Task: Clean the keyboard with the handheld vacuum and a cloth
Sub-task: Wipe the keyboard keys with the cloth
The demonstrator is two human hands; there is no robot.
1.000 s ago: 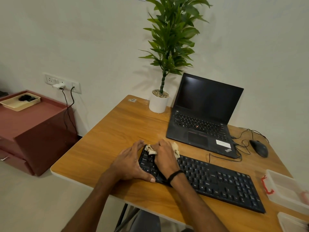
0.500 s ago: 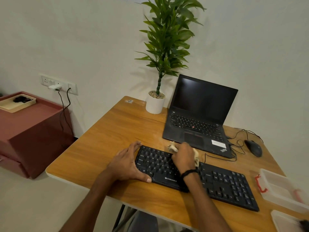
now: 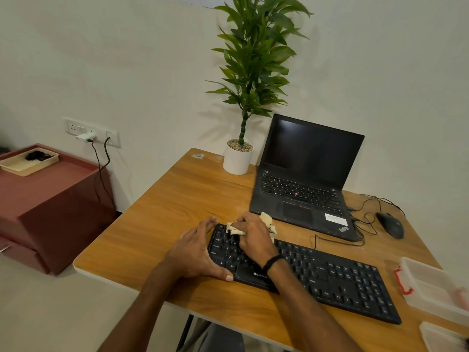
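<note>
Pale wall (image 3: 127, 59) and floor (image 3: 50, 313) frame the left side, where a maroon cabinet (image 3: 50, 204) carries a shallow tray (image 3: 42, 165) below a wall socket (image 3: 91, 132). We lean over a wooden tabletop (image 3: 165, 212). Our left hand (image 3: 195, 252) lies with fairly straight fingers against the left end of the black keyboard (image 3: 330, 280), thumb along its front edge, bracing it rather than clutching it. Just beside it, our right hand (image 3: 253, 240) is bunched round a pale cloth (image 3: 234, 228) and presses it onto the keyboard's upper left rows, cloth ends poking out either side. Behind stand a potted plant (image 3: 237, 161) and an open laptop (image 3: 304, 179), close to the keyboard. Further right lie a mouse (image 3: 390, 224), loose cables (image 3: 368, 219) and a clear plastic box (image 3: 431, 288). We see no handheld vacuum. We judge the wiping is at the left end, with most rows yet to do. Hard rubbing could snag a keycap and lever it up; a slack left hand would let the keyboard skid into the laptop; a wide sweep right could knock the plastic box
</note>
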